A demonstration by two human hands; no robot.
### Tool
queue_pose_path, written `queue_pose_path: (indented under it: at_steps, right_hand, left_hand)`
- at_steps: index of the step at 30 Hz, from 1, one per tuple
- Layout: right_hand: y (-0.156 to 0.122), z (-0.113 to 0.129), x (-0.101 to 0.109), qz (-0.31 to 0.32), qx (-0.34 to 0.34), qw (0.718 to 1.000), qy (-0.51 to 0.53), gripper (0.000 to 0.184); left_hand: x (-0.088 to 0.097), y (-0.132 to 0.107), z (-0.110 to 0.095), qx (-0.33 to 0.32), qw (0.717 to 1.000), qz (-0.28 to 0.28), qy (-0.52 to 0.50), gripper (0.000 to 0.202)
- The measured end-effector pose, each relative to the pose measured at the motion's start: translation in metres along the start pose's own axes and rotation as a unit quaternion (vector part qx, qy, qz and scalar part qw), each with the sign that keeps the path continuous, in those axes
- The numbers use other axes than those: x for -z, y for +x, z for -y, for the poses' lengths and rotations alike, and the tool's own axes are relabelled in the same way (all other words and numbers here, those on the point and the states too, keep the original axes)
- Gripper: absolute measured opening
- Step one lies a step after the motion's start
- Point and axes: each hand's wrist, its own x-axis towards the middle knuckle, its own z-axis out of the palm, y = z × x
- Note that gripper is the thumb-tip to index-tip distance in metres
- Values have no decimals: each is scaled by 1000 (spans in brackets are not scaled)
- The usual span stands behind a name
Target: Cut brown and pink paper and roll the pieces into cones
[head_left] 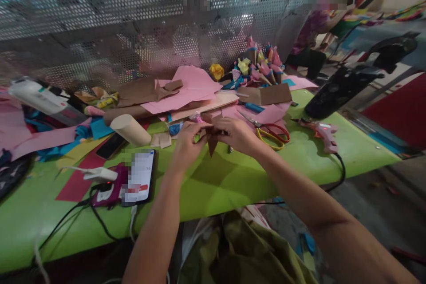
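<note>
Both of my hands meet over the middle of the green table (226, 186). Between them is a small piece of brown paper (212, 144), its pointed corner hanging down. My left hand (190, 142) grips its left side with thumb and fingers. My right hand (238, 133) is closed on the right side, fingertips bent over the top edge. The exact fold under the fingers is hidden. Just right of my right hand lie scissors (274, 135) with red and yellow handles. A pink glue gun (328, 135) rests farther right.
Behind my hands are pink paper sheets (189, 86) and a pile of small paper cones (262, 66). A cardboard tube (131, 129), a lit phone (141, 175) and a power strip (109, 191) with cables stand left. A black bottle (342, 88) leans at right; a person (313, 31) sits beyond.
</note>
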Motion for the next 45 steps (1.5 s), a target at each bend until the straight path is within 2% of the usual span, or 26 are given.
queue_pose_path:
  at_steps: [4, 7, 11, 13, 16, 18, 21, 23, 27, 30, 37, 41, 45]
  right_hand:
    - [0, 1, 1, -29, 17, 999, -2, 6]
    - [-1, 2, 1, -48, 31, 998, -8, 3]
    - [-2, 3, -1, -55, 51, 997, -26, 7]
    - [-2, 5, 0, -72, 51, 996, -18, 5]
    - [-1, 7, 2, -140, 28, 989, 40, 20]
    - [0, 8, 3, -177, -12, 978, 106, 28]
    - [1, 6, -1, -168, -84, 956, 223, 29]
    - [3, 4, -6, -149, -107, 935, 303, 31]
    - [6, 0, -13, -151, -140, 894, 398, 39]
    - [8, 1, -12, -167, -164, 883, 406, 41]
    - [6, 4, -11, -189, -176, 888, 379, 40]
    - [4, 3, -13, -192, -181, 892, 368, 40]
    - [4, 3, -14, -187, -185, 896, 357, 39]
  left_hand:
    - [5, 2, -2, -52, 995, 2, 82, 16]
    - [7, 2, -4, -56, 992, 7, 109, 11]
    - [6, 2, -5, -27, 996, 26, 84, 7]
    - [5, 2, -4, -11, 999, 13, 34, 3]
    - [1, 2, 0, 37, 994, -63, -78, 3]
    - [-2, 1, 4, 86, 976, -129, -156, 7]
    - [-7, 0, 10, 145, 937, -211, -237, 18]
    - [-10, 0, 13, 163, 923, -236, -258, 23]
    - [-11, 0, 11, 172, 921, -204, -285, 27]
    - [-11, 0, 7, 177, 918, -162, -315, 29]
    - [-11, -4, 0, 182, 933, -116, -287, 25]
    - [-11, -5, -2, 175, 944, -116, -255, 23]
    - [-11, -5, -1, 177, 942, -114, -260, 21]
